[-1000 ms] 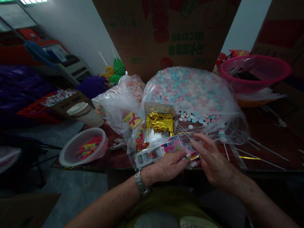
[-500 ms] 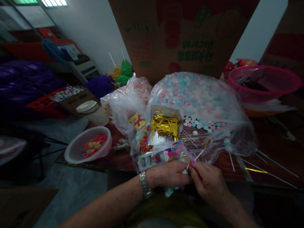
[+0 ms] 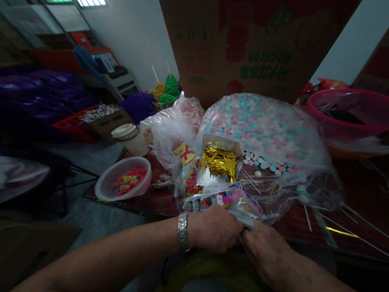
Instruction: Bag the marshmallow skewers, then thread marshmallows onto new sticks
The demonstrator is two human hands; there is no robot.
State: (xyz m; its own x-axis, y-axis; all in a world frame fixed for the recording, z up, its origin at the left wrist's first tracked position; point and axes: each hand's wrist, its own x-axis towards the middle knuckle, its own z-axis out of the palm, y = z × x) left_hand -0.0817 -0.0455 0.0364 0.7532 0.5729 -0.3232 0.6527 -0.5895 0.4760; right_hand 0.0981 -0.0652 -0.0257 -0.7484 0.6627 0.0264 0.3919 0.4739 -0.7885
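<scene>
Clear plastic point(image 3: 245, 220) shows as a pale scrap between the left hand point(image 3: 214, 229) and the right hand point(image 3: 266, 243), at the front edge of a dark red table point(image 3: 163, 204), just in front of flat printed packets point(image 3: 226, 199). Both hands are curled closed and meet around the plastic; their fingertips are turned under, so whatever else they hold cannot be told.

A hard pull between the fists could tear such thin film, and anything that slips might drop off the table edge. The packets lie right by the left knuckles: an outward nudge could shove them against the open tray point(image 3: 207, 178) of gold twist ties point(image 3: 219, 160) and spill some. Behind, loose pink, white and blue sweets point(image 3: 272, 166) lie beside a big bag point(image 3: 264, 117); snagging its slack film could send them rolling. White sticks point(image 3: 308, 219) near the right forearm could be swept off. Far left, a plastic bowl point(image 3: 105, 189) of bright sweets sits at the table's corner, where a bump might tip it.
</scene>
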